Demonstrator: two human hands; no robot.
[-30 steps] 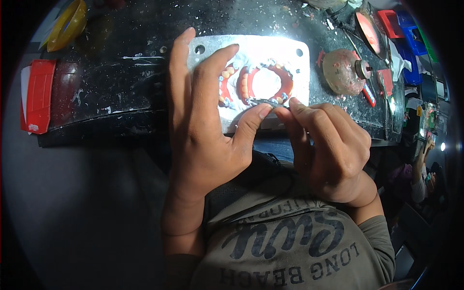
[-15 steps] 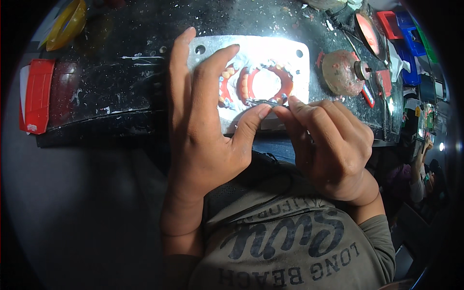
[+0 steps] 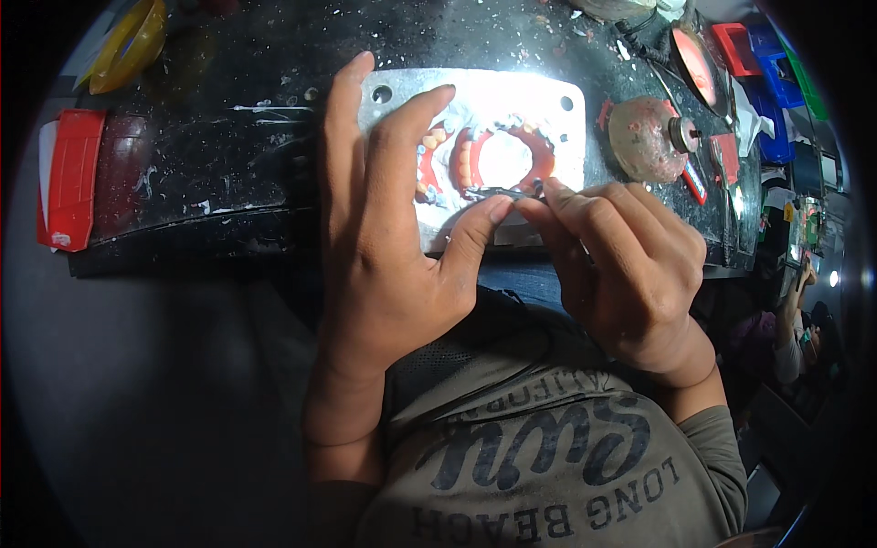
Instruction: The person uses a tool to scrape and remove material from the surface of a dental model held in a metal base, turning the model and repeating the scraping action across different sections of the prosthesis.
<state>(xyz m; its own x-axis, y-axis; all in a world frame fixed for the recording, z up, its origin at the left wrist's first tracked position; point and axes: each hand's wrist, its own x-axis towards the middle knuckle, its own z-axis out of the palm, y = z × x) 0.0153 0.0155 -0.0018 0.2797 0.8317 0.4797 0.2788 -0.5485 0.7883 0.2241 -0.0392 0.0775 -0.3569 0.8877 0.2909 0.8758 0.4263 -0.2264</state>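
Note:
A pale rectangular mould plate (image 3: 457,228) with holes at its corners lies before me, bearing pink wax denture bases with cream-coloured teeth set in white plaster. One horseshoe-shaped denture (image 3: 467,166) is in full view; another, to its left, is partly behind my fingers. My left hand (image 3: 388,247) grips the plate's left side, fingers stretched over it and thumb at the near edge. Pinched in my right hand (image 3: 626,260) is a thin metal carving tool (image 3: 498,194). Its tip reaches the near end of the denture's teeth, and my left thumb touches its shaft.
A round glass spirit lamp (image 3: 644,137) stands right of the plate, with a red-handled tool (image 3: 695,181) beside it. Farther right are a pan of pink material (image 3: 696,64) and blue bins (image 3: 776,68). Red (image 3: 71,178) and yellow (image 3: 128,46) containers sit at left.
Both hands keep nearly the same places. The plate and the tool have shifted only very slightly.

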